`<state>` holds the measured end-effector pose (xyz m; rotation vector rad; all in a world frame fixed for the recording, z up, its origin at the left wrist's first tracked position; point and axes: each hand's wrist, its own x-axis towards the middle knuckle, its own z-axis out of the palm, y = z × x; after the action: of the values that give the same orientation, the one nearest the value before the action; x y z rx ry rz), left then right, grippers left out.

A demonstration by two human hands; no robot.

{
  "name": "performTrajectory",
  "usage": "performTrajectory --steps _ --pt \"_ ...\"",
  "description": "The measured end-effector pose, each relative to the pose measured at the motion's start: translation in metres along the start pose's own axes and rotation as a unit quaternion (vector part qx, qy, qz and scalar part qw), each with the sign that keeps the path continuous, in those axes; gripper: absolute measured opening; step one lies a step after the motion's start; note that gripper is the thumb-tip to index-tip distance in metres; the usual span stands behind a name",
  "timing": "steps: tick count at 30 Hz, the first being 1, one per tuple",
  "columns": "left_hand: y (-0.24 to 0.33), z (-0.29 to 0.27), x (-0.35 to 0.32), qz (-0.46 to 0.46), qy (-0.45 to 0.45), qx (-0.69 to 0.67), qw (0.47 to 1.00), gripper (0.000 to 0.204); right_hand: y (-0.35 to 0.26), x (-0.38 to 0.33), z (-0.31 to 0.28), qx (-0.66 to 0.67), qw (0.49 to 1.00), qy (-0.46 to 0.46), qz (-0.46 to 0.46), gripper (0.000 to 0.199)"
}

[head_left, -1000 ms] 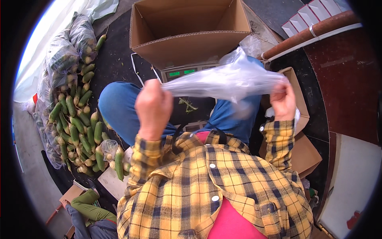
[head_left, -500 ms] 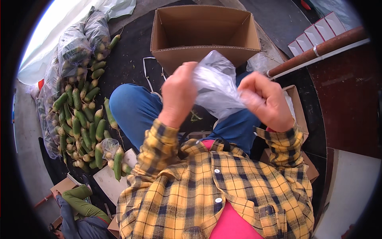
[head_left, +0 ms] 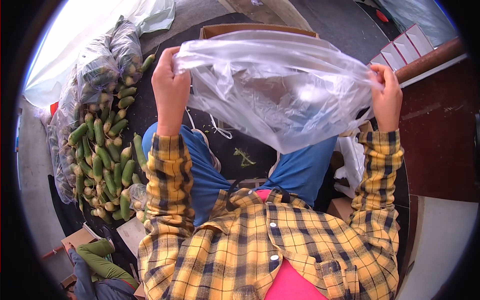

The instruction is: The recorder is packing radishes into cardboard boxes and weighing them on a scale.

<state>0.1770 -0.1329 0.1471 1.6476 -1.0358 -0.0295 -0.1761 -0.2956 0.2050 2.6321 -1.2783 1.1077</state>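
A clear plastic bag is stretched wide between my two raised hands, its mouth spread and its body sagging over my knees. My left hand is closed on the bag's left rim. At the opposite end, my right hand pinches the rim between thumb and fingers. Behind the bag stands a cardboard box, mostly hidden by the plastic; only its far top edge shows.
Many green radishes lie heaped on the left, with filled plastic bags behind them. Leaf scraps lie on the black ground sheet. A brown pipe runs at the right. Another person sits at lower left.
My hands have moved apart, left and right, pulling the crumpled bag open into a wide sheet. The bag now covers most of the cardboard box.
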Motion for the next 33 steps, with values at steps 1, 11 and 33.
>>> performTrajectory --steps 1,11,33 --pt "0.001 0.0 0.008 0.002 0.004 0.002 1.0 0.022 -0.003 0.01 0.002 -0.03 0.999 0.014 -0.017 0.014" --pt "-0.039 0.041 0.059 -0.064 -0.176 -0.034 0.982 0.028 -0.034 0.074 0.029 -0.132 0.968 -0.036 -0.212 0.046" --pt "-0.066 0.049 0.1 0.043 -0.098 0.001 0.994 0.017 -0.12 0.105 0.175 0.05 0.911 -0.395 -0.111 0.03"
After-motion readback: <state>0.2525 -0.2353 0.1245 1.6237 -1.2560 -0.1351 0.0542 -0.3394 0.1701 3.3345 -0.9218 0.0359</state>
